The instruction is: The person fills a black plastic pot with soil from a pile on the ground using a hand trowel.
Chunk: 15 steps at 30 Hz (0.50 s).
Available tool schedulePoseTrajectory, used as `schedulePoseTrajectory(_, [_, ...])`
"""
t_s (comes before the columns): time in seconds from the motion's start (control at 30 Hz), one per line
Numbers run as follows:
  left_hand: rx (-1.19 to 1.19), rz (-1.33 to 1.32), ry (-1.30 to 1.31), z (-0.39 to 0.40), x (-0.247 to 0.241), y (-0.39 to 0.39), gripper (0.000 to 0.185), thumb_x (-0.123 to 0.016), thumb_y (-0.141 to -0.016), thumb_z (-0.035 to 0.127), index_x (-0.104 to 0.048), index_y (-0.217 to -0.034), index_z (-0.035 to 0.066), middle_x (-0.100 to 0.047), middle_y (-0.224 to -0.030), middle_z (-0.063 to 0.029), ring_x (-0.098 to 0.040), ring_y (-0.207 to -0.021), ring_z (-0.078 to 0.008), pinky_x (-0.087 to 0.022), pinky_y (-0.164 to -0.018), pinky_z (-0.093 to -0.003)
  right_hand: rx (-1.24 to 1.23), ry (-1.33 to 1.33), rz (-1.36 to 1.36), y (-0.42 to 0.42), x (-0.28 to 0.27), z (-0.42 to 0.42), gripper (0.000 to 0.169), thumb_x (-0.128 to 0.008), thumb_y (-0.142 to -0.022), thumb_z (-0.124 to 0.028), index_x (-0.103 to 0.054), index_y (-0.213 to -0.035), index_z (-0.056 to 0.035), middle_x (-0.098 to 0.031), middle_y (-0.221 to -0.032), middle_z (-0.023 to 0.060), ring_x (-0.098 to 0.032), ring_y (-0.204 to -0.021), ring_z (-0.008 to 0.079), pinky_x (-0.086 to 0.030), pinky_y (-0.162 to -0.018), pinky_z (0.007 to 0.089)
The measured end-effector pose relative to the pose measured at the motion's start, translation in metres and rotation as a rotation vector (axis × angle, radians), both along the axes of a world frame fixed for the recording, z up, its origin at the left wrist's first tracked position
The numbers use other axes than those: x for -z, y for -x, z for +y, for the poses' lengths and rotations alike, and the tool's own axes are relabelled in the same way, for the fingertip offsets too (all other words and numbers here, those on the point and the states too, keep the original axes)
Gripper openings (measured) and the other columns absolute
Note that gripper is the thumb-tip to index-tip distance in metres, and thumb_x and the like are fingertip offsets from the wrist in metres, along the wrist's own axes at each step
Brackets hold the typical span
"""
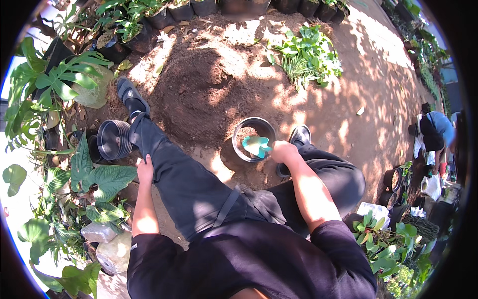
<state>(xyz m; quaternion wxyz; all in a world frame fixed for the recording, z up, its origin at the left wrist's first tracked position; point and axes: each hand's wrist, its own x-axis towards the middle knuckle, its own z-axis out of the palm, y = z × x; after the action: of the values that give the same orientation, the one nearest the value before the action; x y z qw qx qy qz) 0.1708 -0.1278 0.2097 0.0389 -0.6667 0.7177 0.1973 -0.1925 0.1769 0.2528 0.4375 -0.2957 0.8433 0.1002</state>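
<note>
My right hand (284,151) is closed around the handle of a green hand trowel (256,145). The trowel's blade is inside a round black plastic pot (274,131), over the brown soil (246,132) in it. The pot stands on the ground between my legs, at the near edge of a mound of dark soil (194,86). My left hand (145,170) rests against my left trouser leg near the knee, its fingers partly hidden. Beyond that hand, a stack of nested black pots (114,140) lies tipped on its side.
Cut leafy green plants (306,56) lie on the ground at the upper right. Potted plants in black grow bags (181,11) line the far edge. Large-leaved plants (112,179) and stones (115,252) crowd the left. Another person (437,130) bends over at the far right.
</note>
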Motion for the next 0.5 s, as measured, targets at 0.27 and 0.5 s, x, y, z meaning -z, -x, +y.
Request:
schedulePoseTrajectory(0.27, [0.39, 0.026, 0.302, 0.06, -0.033, 0.111, 0.039, -0.056, -0.081, 0.03, -0.051, -0.109, 0.003, -0.057, -0.103, -0.0195, -0.057, -0.09, -0.0348, -0.044, -0.078, -0.0435, -0.008, 0.04, -0.001, -0.001, -0.014, 0.013, 0.032, -0.057, -0.084, -0.027, -0.061, -0.108, -0.0066, -0.061, -0.111, 0.0126, -0.057, -0.106, 0.0276, -0.047, -0.085, 0.0384])
schedulePoseTrajectory(0.5, [0.887, -0.025, -0.585, 0.138, 0.055, 0.203, 0.058, -0.044, -0.087, 0.045, -0.043, -0.124, 0.0, -0.053, -0.118, -0.0238, -0.05, -0.111, -0.0374, -0.04, -0.093, -0.0427, -0.027, 0.139, -0.064, -0.003, -0.025, 0.018, 0.03, -0.058, -0.083, -0.028, -0.058, -0.107, -0.0113, -0.062, -0.105, 0.0113, -0.059, -0.1, 0.0281, -0.047, -0.082, 0.04])
